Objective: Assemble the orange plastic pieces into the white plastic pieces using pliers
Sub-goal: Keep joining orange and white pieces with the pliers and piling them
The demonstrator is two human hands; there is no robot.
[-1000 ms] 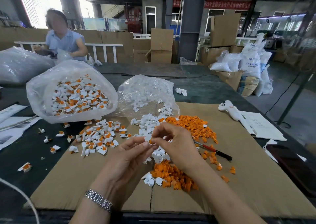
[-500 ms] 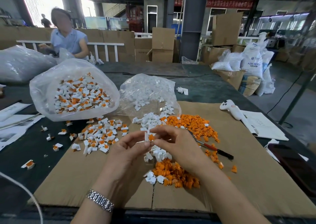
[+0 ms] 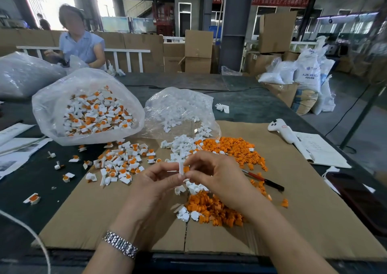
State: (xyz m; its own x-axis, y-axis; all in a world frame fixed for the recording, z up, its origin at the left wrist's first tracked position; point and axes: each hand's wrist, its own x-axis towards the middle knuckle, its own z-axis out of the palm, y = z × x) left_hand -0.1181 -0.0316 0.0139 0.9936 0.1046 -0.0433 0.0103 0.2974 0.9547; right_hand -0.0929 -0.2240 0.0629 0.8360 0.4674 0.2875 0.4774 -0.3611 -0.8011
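Above the cardboard sheet [image 3: 314,221], the left hand [image 3: 155,185] and right hand [image 3: 217,175] together pinch a white piece [image 3: 181,167] with an orange piece [image 3: 186,169] (pliers [image 3: 263,180] lie just right).

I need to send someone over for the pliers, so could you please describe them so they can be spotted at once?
Start at the brown cardboard sheet covering the dark table. Right of the right hand, beside the loose orange pieces, lie the pliers. They are the only long, thin tool there, with red and black handles.
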